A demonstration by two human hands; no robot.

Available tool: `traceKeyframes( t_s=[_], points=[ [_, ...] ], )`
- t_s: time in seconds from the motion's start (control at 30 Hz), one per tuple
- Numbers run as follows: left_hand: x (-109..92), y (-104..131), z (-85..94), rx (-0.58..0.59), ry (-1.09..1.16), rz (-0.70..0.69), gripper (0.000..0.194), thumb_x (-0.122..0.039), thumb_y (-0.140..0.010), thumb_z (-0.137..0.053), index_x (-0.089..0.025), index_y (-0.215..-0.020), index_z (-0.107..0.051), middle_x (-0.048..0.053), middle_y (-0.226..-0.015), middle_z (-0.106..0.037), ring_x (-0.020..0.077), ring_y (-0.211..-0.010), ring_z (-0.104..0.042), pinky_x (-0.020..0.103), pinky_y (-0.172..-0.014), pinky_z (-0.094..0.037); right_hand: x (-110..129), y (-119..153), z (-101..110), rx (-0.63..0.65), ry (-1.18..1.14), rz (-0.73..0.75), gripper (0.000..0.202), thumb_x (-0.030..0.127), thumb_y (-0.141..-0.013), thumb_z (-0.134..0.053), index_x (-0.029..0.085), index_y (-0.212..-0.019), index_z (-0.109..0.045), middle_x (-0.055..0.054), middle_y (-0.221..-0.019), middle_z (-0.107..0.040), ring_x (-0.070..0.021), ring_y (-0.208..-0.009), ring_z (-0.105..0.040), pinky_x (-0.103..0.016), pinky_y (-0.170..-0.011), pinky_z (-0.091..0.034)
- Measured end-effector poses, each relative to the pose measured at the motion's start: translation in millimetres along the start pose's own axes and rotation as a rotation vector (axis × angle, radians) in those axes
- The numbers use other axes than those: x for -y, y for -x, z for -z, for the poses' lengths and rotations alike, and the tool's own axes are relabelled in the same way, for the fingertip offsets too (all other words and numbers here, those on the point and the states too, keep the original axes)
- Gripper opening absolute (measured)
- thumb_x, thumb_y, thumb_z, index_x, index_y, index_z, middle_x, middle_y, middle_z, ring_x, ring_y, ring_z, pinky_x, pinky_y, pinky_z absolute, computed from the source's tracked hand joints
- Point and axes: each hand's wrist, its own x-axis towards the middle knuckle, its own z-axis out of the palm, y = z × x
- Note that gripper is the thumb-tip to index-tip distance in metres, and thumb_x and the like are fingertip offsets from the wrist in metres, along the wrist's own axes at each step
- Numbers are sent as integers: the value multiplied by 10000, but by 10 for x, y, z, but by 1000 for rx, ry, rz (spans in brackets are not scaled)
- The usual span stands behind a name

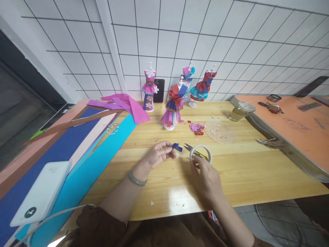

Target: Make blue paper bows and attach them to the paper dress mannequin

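Observation:
My left hand (163, 153) pinches a small dark blue paper bow (177, 147) between thumb and fingertips. To its right, my right hand (207, 178) grips the near left edge of a roll of white tape (210, 155). Through and beside the roll show scissors (199, 151) with yellow-green handles, blades pointing left. Beyond both hands stands a small dress form (174, 106) in red, blue, brown and pink crepe paper. Red and pink paper scraps (196, 129) lie to its right.
Three more dressed forms, including a pink one (149, 89), stand near the tiled wall by a phone (159, 91). Crepe paper strips (102, 161) and a white power bank (41, 192) lie left. Rightward are a clear dish (218, 133) of small beads and a lidded cup (240, 111).

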Motion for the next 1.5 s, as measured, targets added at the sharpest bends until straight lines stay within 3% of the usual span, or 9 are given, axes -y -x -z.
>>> traceKeyframes(
  t_s=[0.17,0.33,0.47,0.7,0.87,1.03,1.33,1.5],
  points=[
    [19,-2,-26,7,-93,5,152,-213,-714,-595,-123,-818,-531,57,-705,-612,125,-654,-573,265,-669,-401,168,39,-22,205,-3,-177,254,266,-830,-409,171,-1055,-480,-85,-867,-611,-194,-710,-578,-291,-568,-433],
    [22,5,-44,21,-161,4,177,-243,-716,-592,-118,-820,-524,55,-694,-601,127,-653,-568,272,-665,-400,225,-126,30,263,-293,-234,213,304,-833,-403,180,-912,-555,-81,-862,-595,-187,-764,-552,-287,-640,-430],
    [17,5,-42,29,-192,31,208,-264,-701,-609,-117,-821,-523,58,-696,-605,128,-660,-567,266,-659,-399,260,-270,56,277,-512,-306,240,331,-831,-400,186,-814,-590,-57,-780,-599,-155,-660,-536,-261,-586,-413],
    [31,-8,-36,60,-186,44,210,-262,-702,-608,-114,-830,-533,57,-679,-608,127,-640,-567,280,-665,-406,299,-342,-42,258,-613,-422,253,363,-787,-448,175,-706,-596,-31,-691,-601,-123,-545,-489,-232,-505,-362],
    [31,-9,-43,49,-232,57,232,-283,-694,-610,-109,-834,-545,54,-662,-608,114,-604,-558,244,-613,-397,197,-333,-110,244,-703,-540,304,441,-747,-483,156,-696,-575,-7,-587,-550,-111,-492,-442,-226,-478,-335],
    [42,-18,-21,53,-252,103,242,-291,-688,-616,-107,-826,-542,52,-659,-600,107,-578,-549,240,-588,-401,81,-344,-157,190,-959,-657,315,474,-723,-522,160,-701,-541,19,-514,-491,-101,-455,-420,-224,-455,-333],
    [45,-10,-22,73,-255,135,265,-297,-691,-612,-107,-856,-530,54,-666,-606,110,-576,-559,254,-597,-421,89,-342,-168,213,-1486,-889,254,418,-714,-571,167,-740,-548,-43,-697,-602,-101,-520,-510,-206,-439,-373],
    [37,-9,-21,62,-264,173,291,-311,-705,-589,-114,-898,-495,49,-642,-608,110,-548,-560,245,-566,-421,102,-319,-191,195,-1515,-879,262,423,-716,-569,170,-775,-537,-36,-713,-601,-92,-527,-518,-208,-469,-399]
  ],
)
